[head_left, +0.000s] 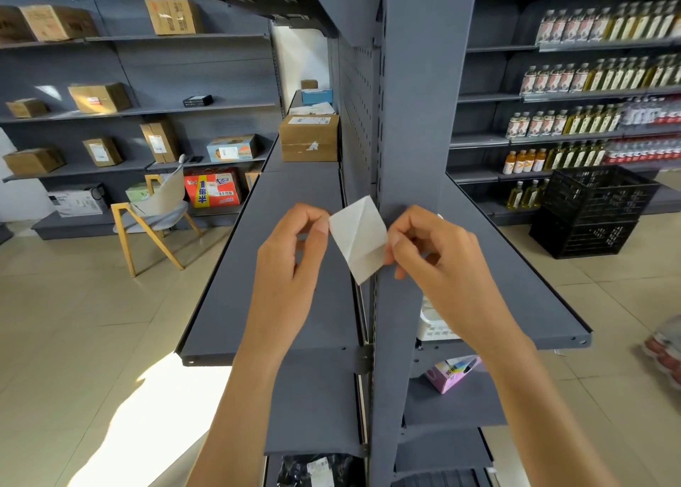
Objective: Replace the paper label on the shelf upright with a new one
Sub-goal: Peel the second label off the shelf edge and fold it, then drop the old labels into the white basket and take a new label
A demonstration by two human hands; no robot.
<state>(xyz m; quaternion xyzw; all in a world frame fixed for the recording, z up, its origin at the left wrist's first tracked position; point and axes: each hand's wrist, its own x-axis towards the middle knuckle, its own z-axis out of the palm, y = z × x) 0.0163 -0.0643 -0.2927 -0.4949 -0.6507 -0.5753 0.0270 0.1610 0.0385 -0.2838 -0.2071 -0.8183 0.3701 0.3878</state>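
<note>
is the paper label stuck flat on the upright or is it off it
Mostly off. The label is pinched at its edges by the left hand and right hand; cannot tell whether its lower corner touches the upright.

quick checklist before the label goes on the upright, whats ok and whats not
1. Both hands on the label: ok, left hand pinches its left edge, right hand its right edge.
2. Label in front of the upright: ok, its right part overlaps the post.
3. Label square to the upright: not ok, it is tilted, one corner pointing down.
4. Label flat: not ok, a crease runs across it.
5. Old label gone from the upright: cannot tell, the hands and paper cover that spot.
6. Backing peeled, sticky side facing the post: cannot tell.
</note>
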